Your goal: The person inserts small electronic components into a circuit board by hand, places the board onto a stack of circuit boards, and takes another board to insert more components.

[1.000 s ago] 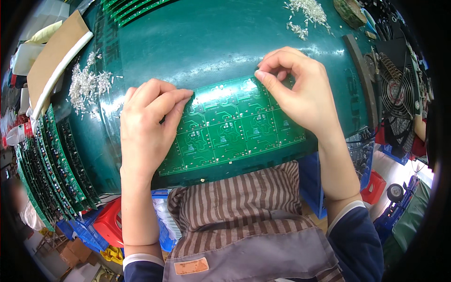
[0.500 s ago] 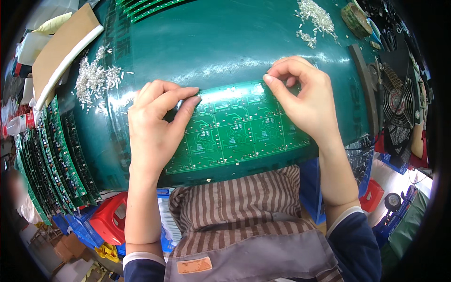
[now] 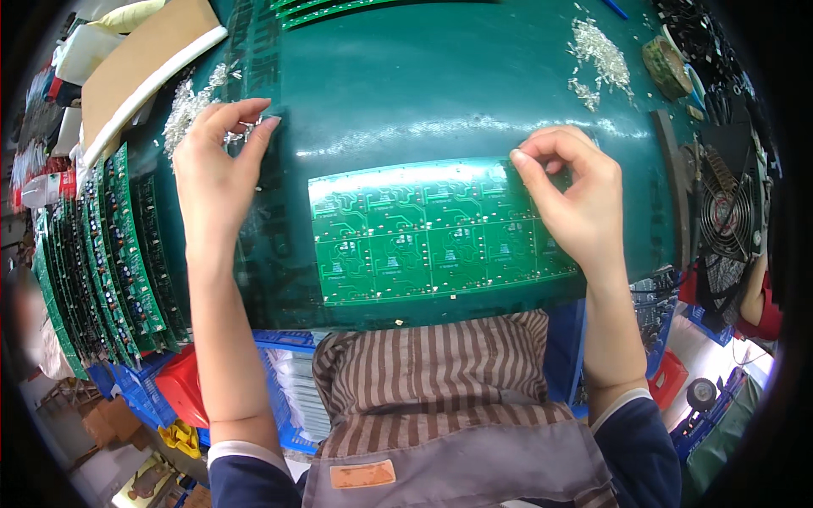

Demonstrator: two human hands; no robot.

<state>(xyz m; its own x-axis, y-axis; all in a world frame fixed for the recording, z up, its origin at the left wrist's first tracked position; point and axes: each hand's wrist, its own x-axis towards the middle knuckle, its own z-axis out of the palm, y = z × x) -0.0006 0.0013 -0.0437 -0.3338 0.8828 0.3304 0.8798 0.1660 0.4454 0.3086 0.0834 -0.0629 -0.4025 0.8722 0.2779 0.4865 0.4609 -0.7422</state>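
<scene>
A green printed circuit board point(image 3: 406, 241) lies flat on the green mat, with a grid of repeated circuit patterns. Over its upper right edge is my right hand point(image 3: 576, 186), thumb and forefinger pinched together; anything between the tips is too small to make out. My left hand point(image 3: 216, 161) is off the board to the left, beside a heap of small clear components point(image 3: 182, 110). A gap shows between its thumb and forefinger. Some of the clear pieces show behind these fingers.
Another heap of clear components point(image 3: 603, 59) lies at the far right, near a tape roll point(image 3: 666, 68). Populated boards point(image 3: 118, 254) stand in a row at the left. More green boards point(image 3: 339, 8) sit at the far edge. A fan point(image 3: 726, 210) is at the right.
My left hand has left the board's upper left edge and moved left to the clear components, its thumb and forefinger parting. My right hand stays pinched at the board's upper right edge.
</scene>
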